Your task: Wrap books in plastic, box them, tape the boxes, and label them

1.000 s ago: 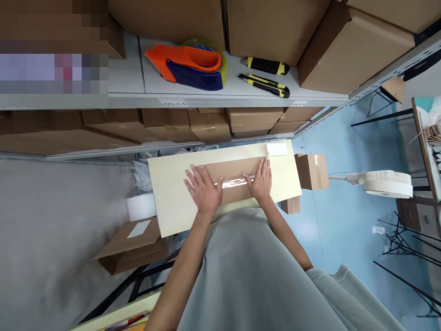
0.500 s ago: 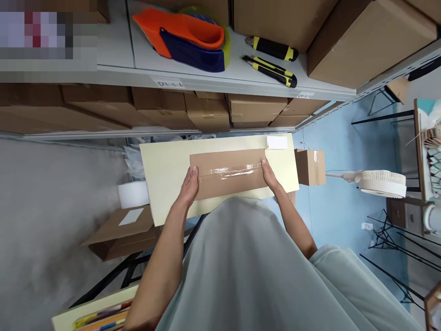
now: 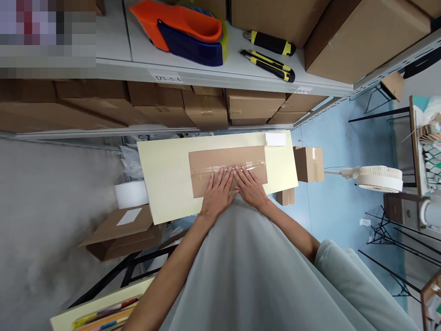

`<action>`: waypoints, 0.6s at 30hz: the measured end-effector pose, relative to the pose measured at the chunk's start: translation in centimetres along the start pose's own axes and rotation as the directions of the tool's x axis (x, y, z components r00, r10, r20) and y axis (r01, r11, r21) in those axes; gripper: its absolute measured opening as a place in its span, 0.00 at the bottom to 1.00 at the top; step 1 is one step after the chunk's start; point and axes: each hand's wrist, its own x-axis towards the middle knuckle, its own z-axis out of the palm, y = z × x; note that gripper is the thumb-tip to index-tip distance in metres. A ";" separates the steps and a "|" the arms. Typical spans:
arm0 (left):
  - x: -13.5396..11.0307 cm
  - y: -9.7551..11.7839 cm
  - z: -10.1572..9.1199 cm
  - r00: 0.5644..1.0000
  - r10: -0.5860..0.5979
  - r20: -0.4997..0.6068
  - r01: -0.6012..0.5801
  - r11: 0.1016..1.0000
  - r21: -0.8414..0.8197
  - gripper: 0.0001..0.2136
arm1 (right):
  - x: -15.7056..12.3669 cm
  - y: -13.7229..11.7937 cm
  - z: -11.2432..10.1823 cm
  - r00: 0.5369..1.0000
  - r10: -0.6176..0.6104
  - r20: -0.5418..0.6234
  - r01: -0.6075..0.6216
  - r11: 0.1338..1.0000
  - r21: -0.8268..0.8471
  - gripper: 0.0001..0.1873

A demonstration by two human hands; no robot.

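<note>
A flat cardboard box with clear tape along its middle seam lies on the pale yellow tabletop. My left hand rests palm down on the near part of the box, fingers stretched out over the tape. Beside it, my right hand lies flat in the same way, fingertips on the taped seam. The two hands are close together near the middle of the box, and both are open. A small white box sits at the table's far right corner.
Above the table, a shelf holds an orange and blue tape dispenser, two utility knives and cardboard boxes. More boxes line the shelf below. An open carton stands left, a white fan right.
Both hands have left the two short ends of the box and come together at its middle, now flat on the tape. The box has barely moved.
</note>
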 end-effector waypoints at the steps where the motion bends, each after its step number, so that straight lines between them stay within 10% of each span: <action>1: -0.3 -0.5 0.1 1.000 0.002 0.004 -0.002 1.000 0.012 0.36 | -0.1 0.2 0.4 1.000 0.007 -0.002 -0.007 1.000 0.004 0.33; 13: -2.8 -4.5 -2.4 0.963 -0.209 -0.172 0.193 0.975 -0.107 0.39 | -2.1 5.3 2.1 0.929 0.332 -0.166 -0.270 0.912 0.309 0.38; 18: -2.1 -5.0 -2.4 0.905 -0.357 -0.232 0.256 0.892 -0.373 0.45 | -0.3 5.2 2.3 0.823 0.550 -0.143 -0.368 0.707 0.603 0.50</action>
